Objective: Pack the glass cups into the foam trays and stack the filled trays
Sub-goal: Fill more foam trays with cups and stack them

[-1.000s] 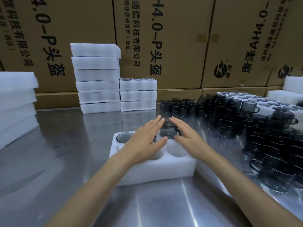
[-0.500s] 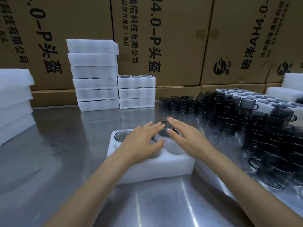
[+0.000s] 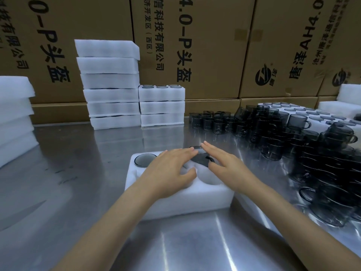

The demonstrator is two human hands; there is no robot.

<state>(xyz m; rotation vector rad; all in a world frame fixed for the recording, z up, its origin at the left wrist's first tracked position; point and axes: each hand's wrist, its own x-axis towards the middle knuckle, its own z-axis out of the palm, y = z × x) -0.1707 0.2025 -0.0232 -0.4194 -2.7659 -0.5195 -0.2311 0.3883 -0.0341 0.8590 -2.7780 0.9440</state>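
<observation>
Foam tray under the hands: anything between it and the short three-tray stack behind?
Head view: only bare steel table between the foam tray and the short stack.

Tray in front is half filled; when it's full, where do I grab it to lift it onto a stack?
Grip the foam tray by its two short end walls, one hand from each side, palms in. The top is all cup pockets, and the ends are plain flat foam, with bare steel table beside them.

white foam tray (image 3: 175,204), smoky grey glass cups (image 3: 273,137), brown cartons (image 3: 214,45) with black print.
</observation>
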